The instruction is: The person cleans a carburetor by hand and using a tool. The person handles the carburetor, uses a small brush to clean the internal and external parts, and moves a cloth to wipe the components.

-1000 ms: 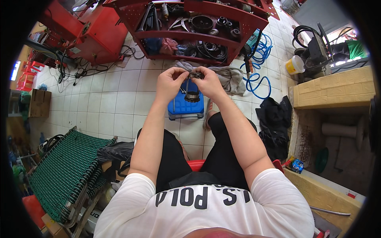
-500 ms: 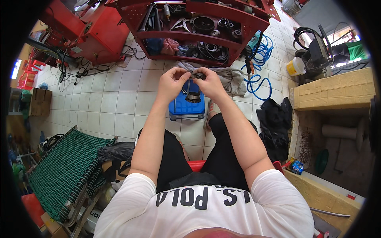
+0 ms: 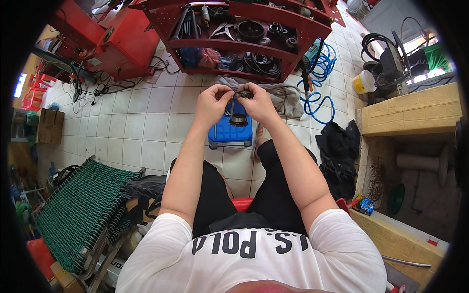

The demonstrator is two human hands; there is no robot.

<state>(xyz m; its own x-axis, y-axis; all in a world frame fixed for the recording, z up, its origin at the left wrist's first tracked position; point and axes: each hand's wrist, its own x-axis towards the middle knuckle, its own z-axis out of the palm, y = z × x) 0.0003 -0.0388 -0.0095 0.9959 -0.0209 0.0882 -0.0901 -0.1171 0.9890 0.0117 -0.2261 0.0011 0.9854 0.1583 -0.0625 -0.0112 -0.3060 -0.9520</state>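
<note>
Dark metal part (image 3: pixel 243 93) pinched btwn both hands, over blue stool

Floor (image 3: pixel 132 129): white sq. tile. Work area = low blue plastic stool (image 3: pixel 220 136) on the tile, in front of the seated person. Toothed metal ring (image 3: pixel 238 120) shows below the hands, over the stool top; can't tell if it rests there or hangs.

L hand (image 3: pixel 212 103): thumb + fingers pinching L end of the part. R hand (image 3: pixel 259 103): same grip, R end. Fingers hide most of it, exact type unclear.

Red tool cart (image 3: pixel 288 54) just beyond: upper shelf w/ round metal drum (image 3: pixel 249 30) + misc. parts; lower w/ pink plastic bag (image 3: pixel 209 57), black coils. White/yellow bucket (image 3: pixel 364 82) far R, contents n/a from this angle.

Obstructions: grey cloth (image 3: pixel 287 100) on floor btwn stool & cart; blue hose (image 3: pixel 319 118) looped R of it; black cloth (image 3: pixel 337 149) by R leg; green woven lounger (image 3: pixel 88 210) near L; black cables (image 3: pixel 105 89) by red machine (image 3: pixel 124 44), upper L.
</note>
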